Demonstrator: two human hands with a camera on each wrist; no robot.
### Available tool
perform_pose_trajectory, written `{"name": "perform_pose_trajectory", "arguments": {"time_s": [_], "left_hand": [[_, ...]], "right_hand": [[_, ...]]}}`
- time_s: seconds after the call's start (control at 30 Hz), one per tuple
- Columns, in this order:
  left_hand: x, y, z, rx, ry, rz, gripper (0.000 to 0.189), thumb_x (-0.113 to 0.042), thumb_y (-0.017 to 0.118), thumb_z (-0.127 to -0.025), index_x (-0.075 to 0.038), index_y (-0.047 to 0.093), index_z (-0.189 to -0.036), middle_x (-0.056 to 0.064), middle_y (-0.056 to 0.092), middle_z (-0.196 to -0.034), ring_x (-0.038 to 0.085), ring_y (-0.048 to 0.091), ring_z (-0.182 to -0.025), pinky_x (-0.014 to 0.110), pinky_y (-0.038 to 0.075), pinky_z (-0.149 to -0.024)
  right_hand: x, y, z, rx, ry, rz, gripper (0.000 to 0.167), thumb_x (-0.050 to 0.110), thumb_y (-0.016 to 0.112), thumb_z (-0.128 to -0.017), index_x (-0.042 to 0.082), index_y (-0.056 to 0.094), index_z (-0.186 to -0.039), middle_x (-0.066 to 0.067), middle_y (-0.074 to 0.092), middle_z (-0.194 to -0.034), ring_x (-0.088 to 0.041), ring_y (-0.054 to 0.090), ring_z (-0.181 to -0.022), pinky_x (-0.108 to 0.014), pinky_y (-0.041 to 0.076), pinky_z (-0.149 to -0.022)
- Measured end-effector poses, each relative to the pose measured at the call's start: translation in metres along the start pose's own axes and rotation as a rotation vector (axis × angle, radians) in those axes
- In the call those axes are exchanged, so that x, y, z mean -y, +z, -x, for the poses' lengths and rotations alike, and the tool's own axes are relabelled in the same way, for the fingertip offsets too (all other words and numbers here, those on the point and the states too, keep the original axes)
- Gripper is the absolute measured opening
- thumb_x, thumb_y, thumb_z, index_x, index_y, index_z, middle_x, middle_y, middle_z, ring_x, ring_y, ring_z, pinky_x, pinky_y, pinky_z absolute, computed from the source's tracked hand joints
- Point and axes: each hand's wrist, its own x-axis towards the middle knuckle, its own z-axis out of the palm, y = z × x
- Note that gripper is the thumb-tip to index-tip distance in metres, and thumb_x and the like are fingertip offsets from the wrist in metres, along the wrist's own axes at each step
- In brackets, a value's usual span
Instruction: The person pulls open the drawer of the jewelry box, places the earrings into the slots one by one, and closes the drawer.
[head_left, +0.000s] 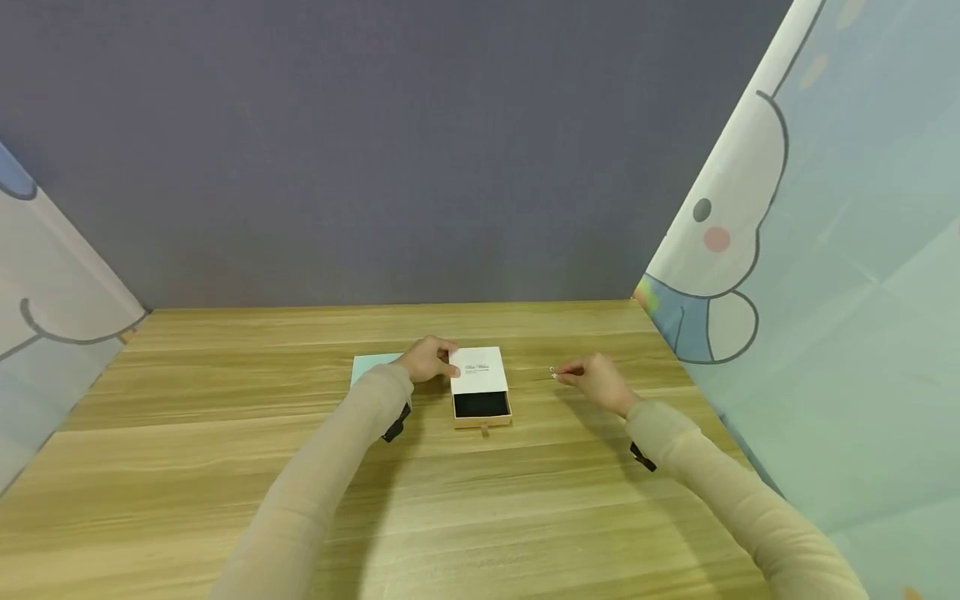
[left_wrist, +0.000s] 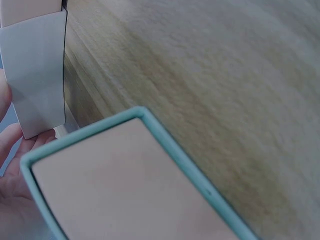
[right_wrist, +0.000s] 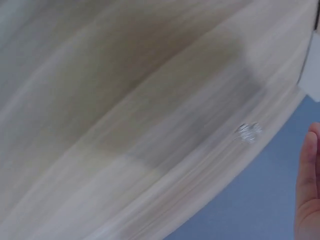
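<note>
My left hand grips the left side of a small white drawer box with dark print on top. Its orange-tan drawer is partly pulled out towards me and shows a black lining. In the left wrist view, the fingers lie at the lower end of the white sleeve. To the right, my right hand has its thumb and fingers close to tiny silvery pieces, whose exact kind is too small and blurred to tell. These lie on the table, apart from the fingertips in the right wrist view.
A pale teal box sits beside the left hand, partly hidden by the forearm; its teal rim fills much of the left wrist view. The wood-grain table ends at a dark back wall. Cartoon-printed sheets stand at both sides.
</note>
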Motion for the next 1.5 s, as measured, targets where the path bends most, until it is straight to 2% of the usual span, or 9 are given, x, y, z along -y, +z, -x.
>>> {"name": "perform_pose_trajectory", "arguments": {"time_s": [0.4, 0.63, 1.03, 1.3, 1.5], "left_hand": [[0.001, -0.001, 0.002, -0.004, 0.001, -0.013, 0.062, -0.019, 0.068, -0.083, -0.003, 0.043, -0.137, 0.014, 0.042, -0.140, 0.030, 0.040, -0.129, 0.041, 0.036, -0.106], [0.000, 0.001, 0.001, -0.007, 0.000, -0.001, 0.061, -0.018, 0.068, -0.083, -0.003, 0.043, -0.136, 0.014, 0.042, -0.140, 0.030, 0.040, -0.129, 0.041, 0.037, -0.106], [0.003, 0.004, -0.005, 0.006, -0.002, 0.007, 0.062, -0.021, 0.069, -0.082, -0.004, 0.044, -0.136, 0.012, 0.042, -0.141, 0.029, 0.039, -0.130, 0.042, 0.036, -0.106], [0.006, 0.001, -0.007, -0.017, 0.024, -0.025, 0.061, -0.022, 0.071, -0.081, -0.004, 0.047, -0.134, 0.014, 0.049, -0.134, 0.029, 0.045, -0.124, 0.043, 0.040, -0.102], [0.004, 0.002, -0.005, -0.013, 0.034, -0.030, 0.060, -0.022, 0.070, -0.082, -0.004, 0.047, -0.134, 0.014, 0.049, -0.135, 0.029, 0.045, -0.124, 0.042, 0.040, -0.103]], "right_hand": [[0.038, 0.022, -0.007, 0.045, -0.102, -0.017, 0.015, 0.010, 0.067, -0.083, 0.004, 0.073, -0.095, -0.010, 0.071, -0.092, -0.017, 0.067, -0.080, -0.026, 0.056, -0.067], [0.054, 0.034, -0.011, 0.065, -0.179, -0.020, 0.012, 0.005, 0.067, -0.081, 0.002, 0.073, -0.092, -0.011, 0.071, -0.090, -0.018, 0.068, -0.079, -0.022, 0.056, -0.066], [0.070, 0.052, -0.015, 0.153, -0.147, -0.045, 0.013, 0.009, 0.066, -0.083, 0.005, 0.073, -0.094, -0.007, 0.071, -0.092, -0.014, 0.066, -0.081, -0.020, 0.054, -0.068], [0.080, 0.066, -0.015, 0.129, -0.217, -0.013, 0.010, 0.008, 0.067, -0.082, 0.005, 0.073, -0.090, -0.006, 0.072, -0.088, -0.010, 0.066, -0.075, -0.016, 0.053, -0.064], [0.082, 0.077, -0.015, 0.149, -0.204, -0.015, 0.010, 0.008, 0.066, -0.083, 0.005, 0.073, -0.090, -0.006, 0.071, -0.087, -0.008, 0.065, -0.072, -0.014, 0.051, -0.060]]}}
